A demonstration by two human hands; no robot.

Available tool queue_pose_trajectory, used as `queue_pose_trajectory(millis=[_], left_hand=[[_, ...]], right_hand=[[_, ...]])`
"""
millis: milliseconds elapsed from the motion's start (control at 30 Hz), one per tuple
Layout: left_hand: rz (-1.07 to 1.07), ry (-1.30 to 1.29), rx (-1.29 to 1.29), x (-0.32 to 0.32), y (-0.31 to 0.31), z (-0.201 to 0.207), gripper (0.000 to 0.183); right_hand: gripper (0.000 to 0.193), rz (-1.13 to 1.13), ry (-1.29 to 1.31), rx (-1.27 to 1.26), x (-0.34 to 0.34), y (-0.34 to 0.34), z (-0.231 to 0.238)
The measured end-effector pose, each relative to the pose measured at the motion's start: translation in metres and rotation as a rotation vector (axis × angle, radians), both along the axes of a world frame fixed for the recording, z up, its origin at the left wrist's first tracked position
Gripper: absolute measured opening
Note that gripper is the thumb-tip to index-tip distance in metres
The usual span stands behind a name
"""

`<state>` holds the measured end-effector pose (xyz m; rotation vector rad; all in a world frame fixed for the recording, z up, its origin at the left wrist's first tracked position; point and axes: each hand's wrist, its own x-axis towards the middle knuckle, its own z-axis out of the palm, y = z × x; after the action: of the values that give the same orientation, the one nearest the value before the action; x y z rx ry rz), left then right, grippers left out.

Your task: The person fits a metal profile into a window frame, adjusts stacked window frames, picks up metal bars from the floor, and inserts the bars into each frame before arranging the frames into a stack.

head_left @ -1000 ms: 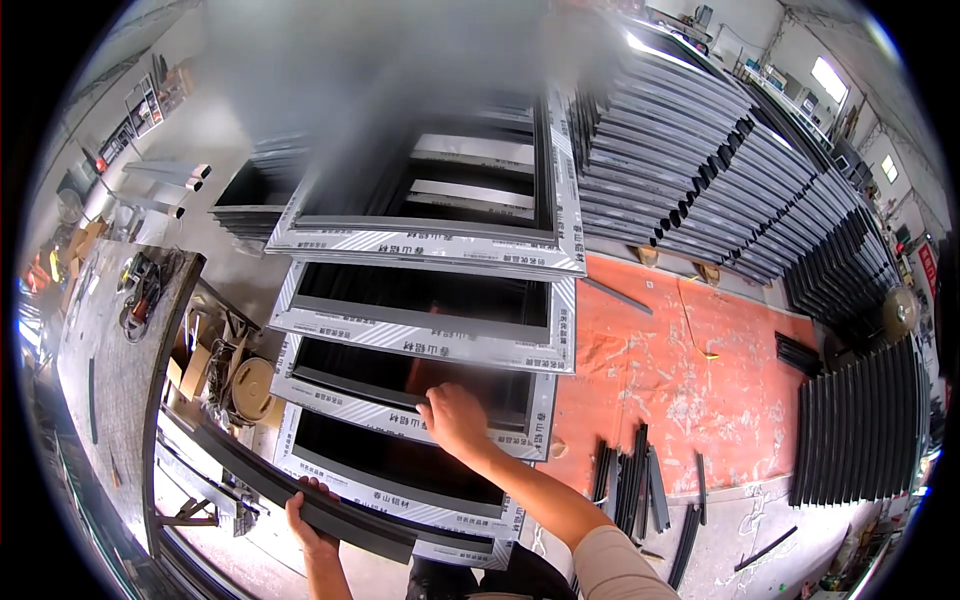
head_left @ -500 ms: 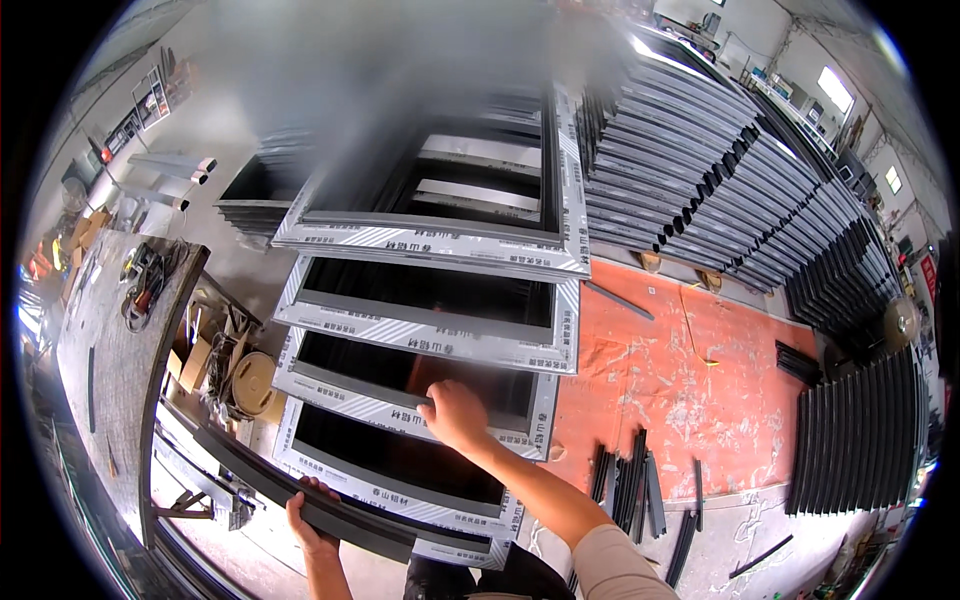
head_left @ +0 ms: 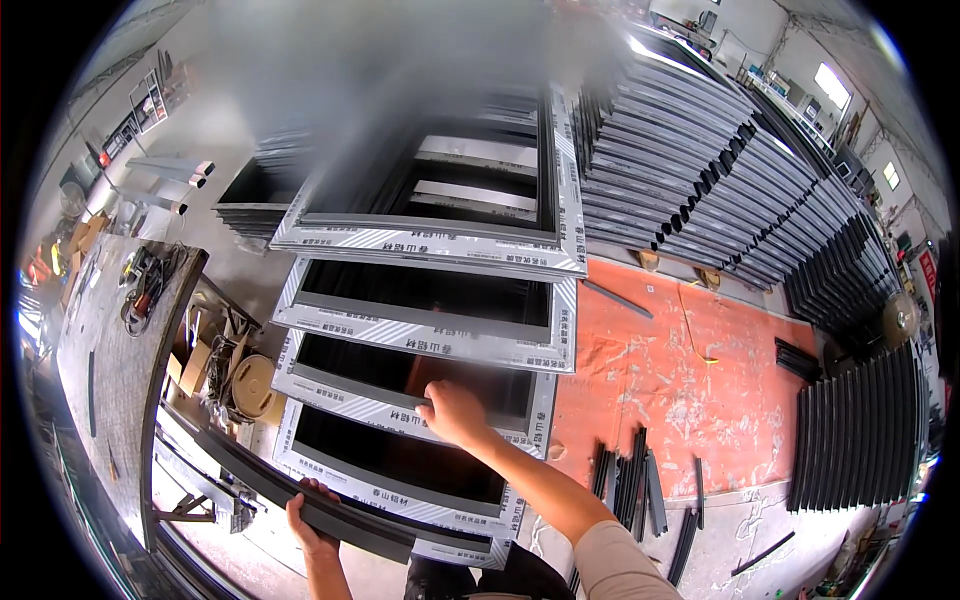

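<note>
Slanting across the lower left is a long dark metal profile (head_left: pixel 365 530), with the fingers of my left hand (head_left: pixel 314 520) wrapped round it. It lies along the near side of several stacked, staggered dark window frames with pale printed film. My right hand (head_left: pixel 457 412) is closed at the lower rail of one frame (head_left: pixel 345 388), second from the nearest, fingertips against its film-covered edge. Whether something small is between those fingers is hidden. The nearest frame (head_left: pixel 350 475) lies just below, and another frame (head_left: pixel 420 338) just beyond.
On the left stands a worktable (head_left: pixel 115 370) with a corded power tool (head_left: pixel 145 290) on it. Cardboard boxes and a round tub (head_left: pixel 255 388) sit beside it. Stacked dark frames (head_left: pixel 680 150) rise at the back right. Loose dark profiles (head_left: pixel 630 480) lie by the orange floor sheet (head_left: pixel 680 400).
Almost nothing differs. The view has shifted very slightly; both hands keep their places at the profile and the frame rail.
</note>
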<state>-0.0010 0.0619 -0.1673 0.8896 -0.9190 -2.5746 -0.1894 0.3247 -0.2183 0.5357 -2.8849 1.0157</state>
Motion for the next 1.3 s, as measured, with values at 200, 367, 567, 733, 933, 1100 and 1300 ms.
queue_pose_trajectory(millis=[200, 367, 567, 733, 933, 1100, 1300], left_hand=[[-0.01, 0.016, 0.013, 0.0, -0.003, 0.001, 0.035], [0.011, 0.026, 0.003, -0.001, -0.003, 0.006, 0.036], [0.012, -0.006, 0.031, 0.002, -0.001, 0.006, 0.035], [-0.006, 0.014, 0.012, 0.001, 0.002, 0.004, 0.033], [0.03, 0.009, 0.044, 0.001, 0.004, 0.013, 0.032], [-0.019, 0.028, 0.042, 0.002, 0.003, 0.021, 0.039], [-0.142, 0.051, -0.061, 0.004, 0.009, 0.046, 0.052]], right_hand=[[0.027, 0.042, -0.098, -0.051, -0.001, 0.005, 0.014], [0.028, 0.119, 0.083, 0.018, -0.012, 0.004, 0.032], [0.038, 0.203, 0.047, 0.041, 0.017, -0.001, 0.025], [0.04, 0.135, 0.293, 0.124, 0.024, -0.002, 0.027], [0.048, 0.661, 0.341, 0.078, 0.028, 0.012, 0.05], [0.049, 0.856, 0.459, 0.422, 0.02, 0.029, 0.025], [0.046, 0.108, 0.543, 0.325, -0.006, 0.043, 0.134]])
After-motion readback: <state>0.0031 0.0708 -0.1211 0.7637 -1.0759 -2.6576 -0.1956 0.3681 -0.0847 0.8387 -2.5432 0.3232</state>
